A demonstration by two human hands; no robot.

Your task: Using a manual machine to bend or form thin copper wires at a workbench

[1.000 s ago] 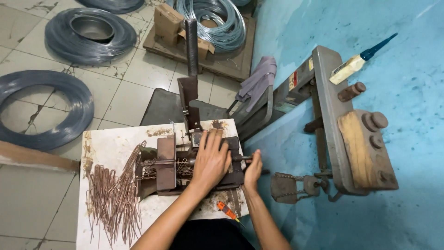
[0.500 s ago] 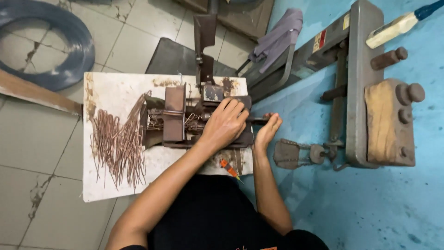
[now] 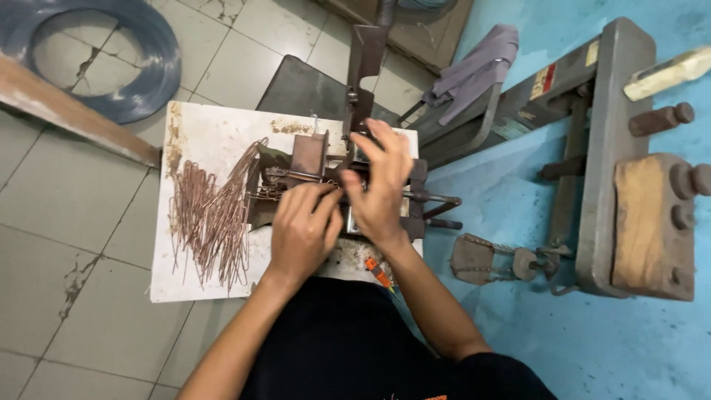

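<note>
A small rusty metal jig stands on a white board in front of me. My left hand rests on its near side with the fingers curled down onto the metal; what they grip is hidden. My right hand lies over the jig's right half, fingers spread, with the thumb touching my left fingertips. Thin wires run into the jig from the left. A pile of bent copper-coloured wire pieces lies left of the jig. A long lever rises behind it.
A side handle sticks out to the right of the jig. An orange-handled tool lies at the board's near edge. A grey metal frame with a wooden block stands on the right. A wire coil and a plank lie at the left.
My right hand has left the side handle and moved up over the jig. My left hand has slid left and nearer to me. The view has shifted closer.
</note>
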